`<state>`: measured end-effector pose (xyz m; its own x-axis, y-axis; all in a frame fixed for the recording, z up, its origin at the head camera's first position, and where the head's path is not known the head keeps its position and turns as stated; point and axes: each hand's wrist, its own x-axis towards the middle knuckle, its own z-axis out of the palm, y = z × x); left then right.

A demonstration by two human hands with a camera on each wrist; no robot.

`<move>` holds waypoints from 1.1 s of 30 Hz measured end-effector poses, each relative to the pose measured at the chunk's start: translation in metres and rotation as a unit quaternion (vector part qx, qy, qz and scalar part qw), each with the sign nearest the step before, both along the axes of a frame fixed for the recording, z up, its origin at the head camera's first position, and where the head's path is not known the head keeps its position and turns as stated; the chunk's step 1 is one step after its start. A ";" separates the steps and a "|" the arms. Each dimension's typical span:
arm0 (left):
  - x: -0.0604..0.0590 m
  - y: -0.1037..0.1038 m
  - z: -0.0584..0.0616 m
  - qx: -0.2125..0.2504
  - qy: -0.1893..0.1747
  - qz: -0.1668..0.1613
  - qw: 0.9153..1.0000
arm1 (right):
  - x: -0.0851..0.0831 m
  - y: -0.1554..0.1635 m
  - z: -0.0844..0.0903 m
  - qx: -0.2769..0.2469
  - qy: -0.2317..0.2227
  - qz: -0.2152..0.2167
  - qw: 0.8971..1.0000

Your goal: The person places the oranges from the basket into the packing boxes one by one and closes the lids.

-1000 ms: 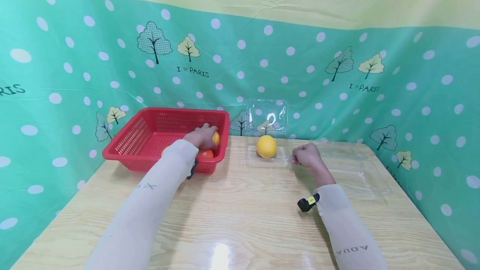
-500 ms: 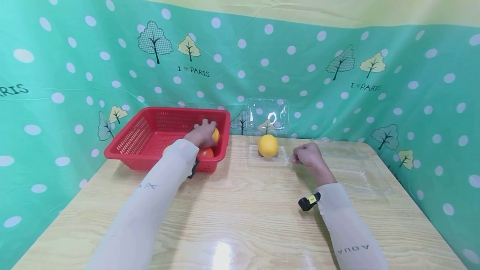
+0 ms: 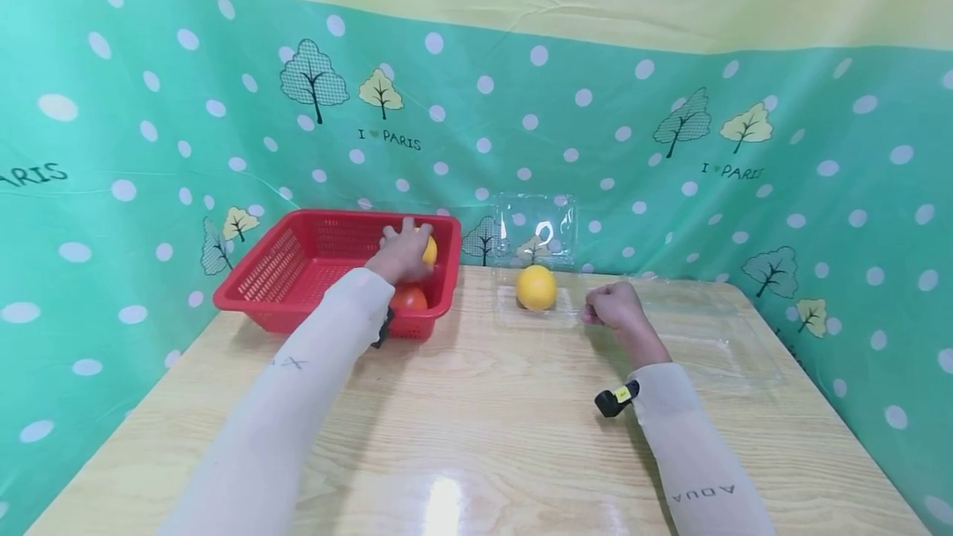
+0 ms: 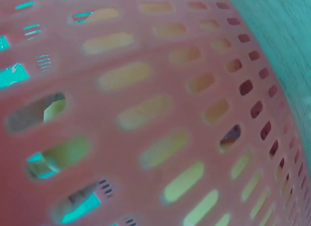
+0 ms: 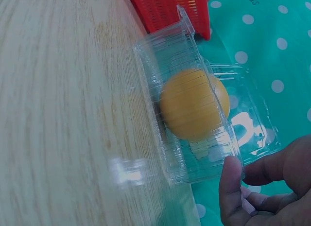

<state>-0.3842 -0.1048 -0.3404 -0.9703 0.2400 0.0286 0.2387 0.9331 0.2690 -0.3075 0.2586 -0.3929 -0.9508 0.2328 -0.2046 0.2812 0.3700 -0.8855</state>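
Left hand (image 3: 402,256) grips a yellow fruit (image 3: 428,250) — inside the red basket (image 3: 298,271).

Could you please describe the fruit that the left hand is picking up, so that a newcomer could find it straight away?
Start at the red basket at the back left of the wooden table. At its right end the left hand grips a yellow-orange fruit. It is not the redder fruit lying below it in the basket, nor the yellow one sitting alone in the clear plastic box.
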 end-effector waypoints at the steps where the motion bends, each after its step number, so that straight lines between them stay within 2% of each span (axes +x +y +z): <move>1: 0.000 0.000 0.001 0.003 0.004 0.000 1.000 | 0.000 0.001 0.000 0.000 -0.001 -0.001 1.000; 11: -0.003 0.006 0.015 0.006 0.065 -0.005 0.998 | -0.004 0.001 0.000 -0.001 -0.004 -0.003 1.000; 16: -0.004 0.013 0.022 0.002 0.085 -0.018 0.996 | -0.003 0.001 0.001 -0.004 -0.006 -0.002 1.000; 24: 0.002 0.032 0.032 0.020 0.117 -0.049 0.992 | -0.003 0.002 0.003 -0.003 -0.007 -0.001 1.000; 33: 0.011 0.064 0.037 0.003 0.112 -0.080 0.991 | -0.002 0.001 0.003 -0.007 -0.020 -0.002 1.000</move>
<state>-0.3729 -0.0411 -0.3037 -0.8896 0.3887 0.2400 0.4368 0.8775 0.1980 -0.3091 0.2594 -0.3899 -0.9408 0.2339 -0.2454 0.3177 0.3557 -0.8789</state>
